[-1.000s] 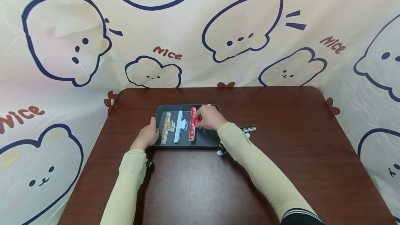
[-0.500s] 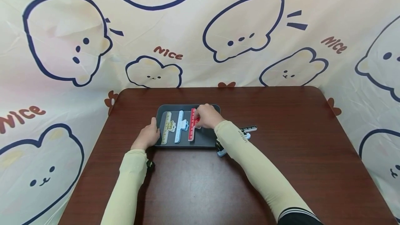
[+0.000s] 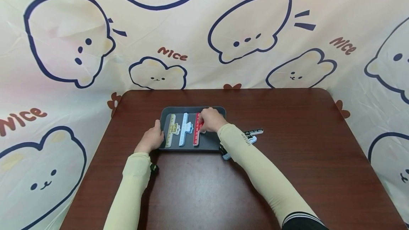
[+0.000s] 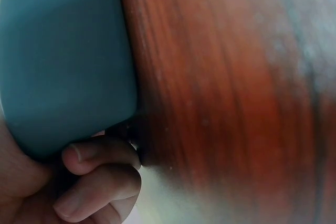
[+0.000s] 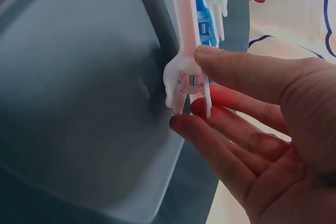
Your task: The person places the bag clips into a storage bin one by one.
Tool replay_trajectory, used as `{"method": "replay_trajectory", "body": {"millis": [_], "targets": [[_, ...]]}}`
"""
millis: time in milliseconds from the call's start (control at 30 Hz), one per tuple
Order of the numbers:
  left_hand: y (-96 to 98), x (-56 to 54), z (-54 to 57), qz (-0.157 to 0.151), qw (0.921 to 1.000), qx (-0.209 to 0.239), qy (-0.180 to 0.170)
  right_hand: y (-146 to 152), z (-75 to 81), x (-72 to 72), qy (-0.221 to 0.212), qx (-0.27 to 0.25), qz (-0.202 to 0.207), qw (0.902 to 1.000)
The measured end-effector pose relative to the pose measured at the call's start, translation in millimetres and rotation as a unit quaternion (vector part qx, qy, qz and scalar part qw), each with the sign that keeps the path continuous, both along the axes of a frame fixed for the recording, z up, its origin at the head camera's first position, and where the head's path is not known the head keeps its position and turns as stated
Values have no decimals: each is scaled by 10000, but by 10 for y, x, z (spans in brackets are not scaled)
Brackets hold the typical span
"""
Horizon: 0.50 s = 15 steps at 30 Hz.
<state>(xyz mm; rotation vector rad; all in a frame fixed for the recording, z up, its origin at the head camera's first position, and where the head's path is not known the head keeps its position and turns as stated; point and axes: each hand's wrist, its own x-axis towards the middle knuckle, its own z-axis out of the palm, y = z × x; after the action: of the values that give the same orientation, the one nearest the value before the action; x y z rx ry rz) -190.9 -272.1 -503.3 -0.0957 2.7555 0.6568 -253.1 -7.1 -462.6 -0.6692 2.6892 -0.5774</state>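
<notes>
My right hand (image 3: 212,120) pinches a red ruler-marked clip (image 3: 196,137) by its spring handle, low inside the dark grey tray (image 3: 212,145). Seen from the right wrist, the clip (image 5: 184,22) shows a translucent spring end, with thumb and fingertips around it. At the tray's left end, my left hand (image 3: 151,137) grips the rim, thumb on top; the left wrist view has fingers curled at the tray's corner (image 4: 68,66). Left of the red clip lie a blue ruler clip (image 3: 183,130) and a yellow-green one (image 3: 170,130), roughly parallel.
A black ruler clip (image 3: 254,131) and a light blue piece (image 3: 252,140) lie on the brown table (image 3: 287,116) right of the tray. More clips (image 3: 226,156), partly hidden by the right sleeve, sit by the tray's near right corner. A printed cloth (image 3: 198,74) hangs behind.
The red clip, in my right hand, has shifted slightly nearer to me inside the tray. The right forearm has drawn a little left, and my left hand stays on the rim.
</notes>
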Motion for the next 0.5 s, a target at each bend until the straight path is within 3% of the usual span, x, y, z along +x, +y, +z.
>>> {"method": "replay_trajectory", "body": {"millis": [500], "targets": [[-4,1,-6,19,10000,-20,34,-59,14,39,-186,-194,-11,9996]]}}
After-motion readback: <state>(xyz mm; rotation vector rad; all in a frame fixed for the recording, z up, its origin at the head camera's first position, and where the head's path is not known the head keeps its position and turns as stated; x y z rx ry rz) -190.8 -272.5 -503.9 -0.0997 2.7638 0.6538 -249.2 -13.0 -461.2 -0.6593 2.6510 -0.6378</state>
